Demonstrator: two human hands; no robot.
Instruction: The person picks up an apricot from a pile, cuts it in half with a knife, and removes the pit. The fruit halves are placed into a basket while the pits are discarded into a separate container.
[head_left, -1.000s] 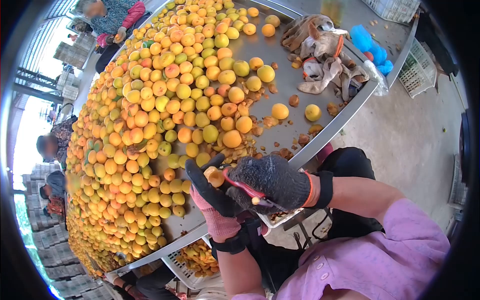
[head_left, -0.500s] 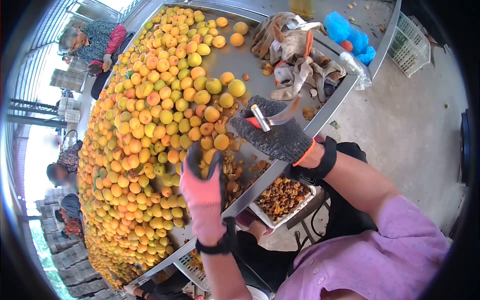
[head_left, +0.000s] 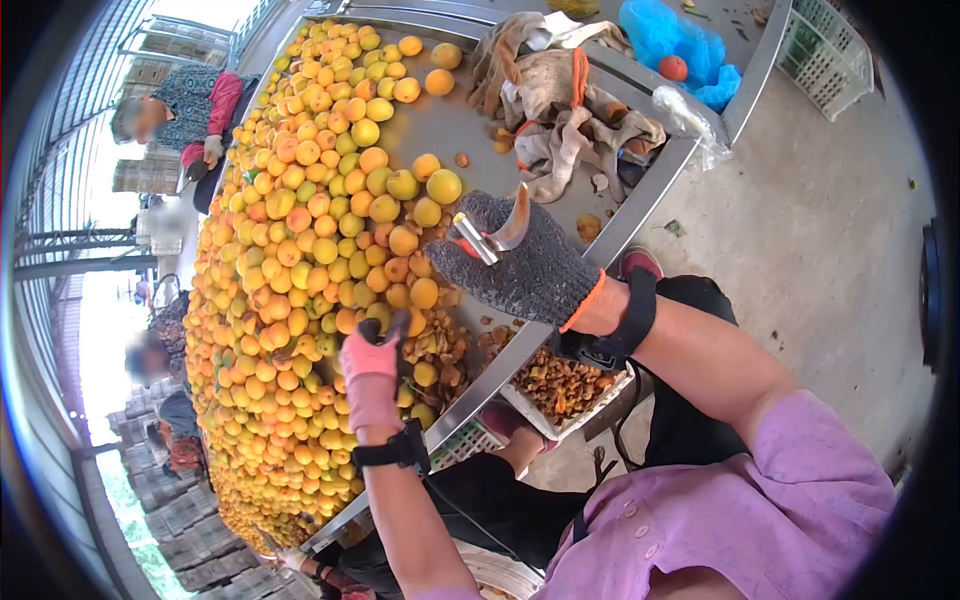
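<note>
Above heaped apricots (head_left: 300,230), right hand (head_left: 525,270) gripping one knife (head_left: 505,232), left hand (head_left: 372,375), grasp unclear.

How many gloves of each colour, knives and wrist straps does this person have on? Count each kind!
Pink glove on left hand: 1
Grey glove on right hand: 1
Curved knife: 1
Black wrist straps: 2
Total: 5

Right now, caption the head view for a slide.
Gloved left hand reaches into fruit on the table; right hand grips a curved knife.
</note>
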